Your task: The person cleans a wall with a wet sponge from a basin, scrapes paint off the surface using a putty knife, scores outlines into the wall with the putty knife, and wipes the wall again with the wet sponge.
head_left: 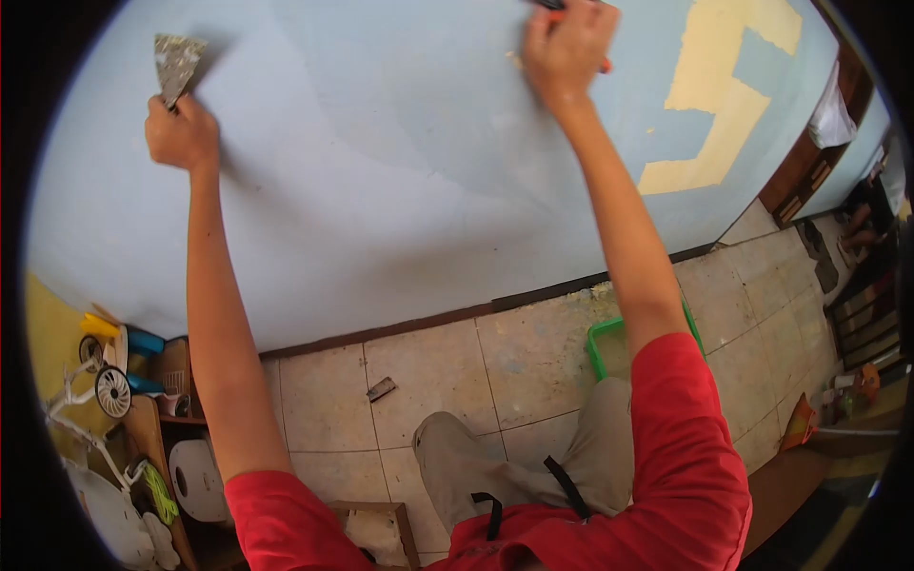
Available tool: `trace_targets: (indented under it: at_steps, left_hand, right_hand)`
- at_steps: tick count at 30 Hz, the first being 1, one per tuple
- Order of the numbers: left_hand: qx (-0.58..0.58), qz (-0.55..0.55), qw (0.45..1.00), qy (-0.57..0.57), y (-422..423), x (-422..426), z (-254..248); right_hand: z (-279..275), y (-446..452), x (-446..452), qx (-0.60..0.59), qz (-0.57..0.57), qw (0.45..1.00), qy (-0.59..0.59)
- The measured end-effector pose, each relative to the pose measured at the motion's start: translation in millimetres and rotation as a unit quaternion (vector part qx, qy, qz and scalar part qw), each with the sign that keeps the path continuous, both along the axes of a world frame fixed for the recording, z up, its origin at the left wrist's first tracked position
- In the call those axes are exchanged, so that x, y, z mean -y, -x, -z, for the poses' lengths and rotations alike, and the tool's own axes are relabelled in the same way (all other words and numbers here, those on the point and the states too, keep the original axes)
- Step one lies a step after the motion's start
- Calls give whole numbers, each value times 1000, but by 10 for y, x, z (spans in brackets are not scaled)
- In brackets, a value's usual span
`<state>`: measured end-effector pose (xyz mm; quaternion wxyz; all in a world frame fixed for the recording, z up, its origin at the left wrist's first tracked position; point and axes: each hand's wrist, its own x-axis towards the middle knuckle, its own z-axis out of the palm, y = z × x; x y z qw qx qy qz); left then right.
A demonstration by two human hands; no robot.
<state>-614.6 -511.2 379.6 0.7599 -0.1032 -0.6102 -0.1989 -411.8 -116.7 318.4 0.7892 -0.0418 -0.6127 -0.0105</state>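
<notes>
My left hand (183, 135) is closed around a putty knife (178, 62), its broad, stained blade pointing up in front of the pale blue wall (381, 114). Higher on the right, my right hand (571, 55) grips a tool with a red and black handle (606, 66). Its working end is cut off by the top edge and partly covered by my fingers, so I cannot tell its exact kind. A small yellowish patch (514, 60) on the wall lies just left of that hand. Farther right, a large cream-yellow shape (709, 114) stands out against the blue.
On the tiled floor (428, 366) lie a small dark piece (382, 388) and a green-rimmed tray (609, 326), partly behind my right arm. Shelves (176, 428) with a small fan (112, 391) stand at left. A white bag (831, 119) hangs by the doorway at right.
</notes>
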Motion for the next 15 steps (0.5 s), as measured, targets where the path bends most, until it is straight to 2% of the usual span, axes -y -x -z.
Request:
trace_targets:
  at_steps: [1, 3, 5, 7, 8, 9, 10, 11, 12, 13, 14, 15]
  left_hand:
    - [36, 0, 999, -6, 51, 38, 1]
    - [51, 8, 998, -20, 45, 51, -6]
    - [59, 22, 998, -21, 98, 72, -19]
    - [72, 7, 997, -17, 106, 110, -1]
    - [67, 2, 998, -20, 88, 94, 10]
    - [63, 0, 998, -24, 81, 77, 14]
    - [51, 1, 999, -20, 80, 76, 18]
    - [38, 2, 999, -18, 94, 82, 9]
    - [35, -6, 999, -11, 122, 98, 11]
    - [38, -11, 999, -14, 103, 92, 23]
    - [29, -7, 1000, -9, 54, 38, 24]
    - [20, -9, 1000, -4, -7, 25, 26]
  right_hand:
    - [-96, 204, 158, -54, 26, 998, -9]
    - [96, 333, 500, -11, -27, 996, -88]
    - [827, 337, 719, 56, -60, 982, -171]
    - [1682, 70, 648, 165, -72, 965, -188]
    - [2045, -116, 521, 175, -111, 963, -173]
    - [2430, -350, 294, 254, -123, 950, -130]
    - [2770, -547, 8, 353, -119, 926, -67]
    - [2759, -832, -232, 434, -110, 892, 55]
    - [2730, -952, -484, 321, -70, 940, 90]
    - [2406, -1051, -636, 274, -33, 945, 176]
    - [2172, -903, -981, 140, 57, 979, 136]
    - [1602, -851, -1136, 90, 3, 981, 173]
